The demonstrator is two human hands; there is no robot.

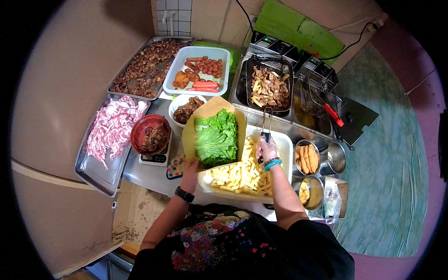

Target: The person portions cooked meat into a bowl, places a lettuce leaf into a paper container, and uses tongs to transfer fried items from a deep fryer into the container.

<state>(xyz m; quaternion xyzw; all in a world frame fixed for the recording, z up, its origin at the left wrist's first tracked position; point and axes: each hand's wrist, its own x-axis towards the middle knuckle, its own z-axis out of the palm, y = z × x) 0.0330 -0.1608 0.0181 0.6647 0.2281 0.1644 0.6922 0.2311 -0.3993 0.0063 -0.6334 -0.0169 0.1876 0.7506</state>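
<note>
My left hand (190,175) grips the lower left edge of a kraft paper food box (189,147), lined with green lettuce leaves (216,138) and tilted above a white tub of fries (241,176). My right hand (267,148), in a clear plastic glove, is closed on the black handle of a fryer basket (287,87). Sliced cooked meat (271,87) mixed with pale strips fills that basket, which rests over the left well of a deep fryer (297,127).
Left are a tray of raw sliced meat (113,126), a tray of browned meat pieces (150,63) and a red bowl (134,131) on a scale (156,159). A tub of sausages (176,63) stands behind. A red-handled basket (332,113) and metal pots (316,187) are right.
</note>
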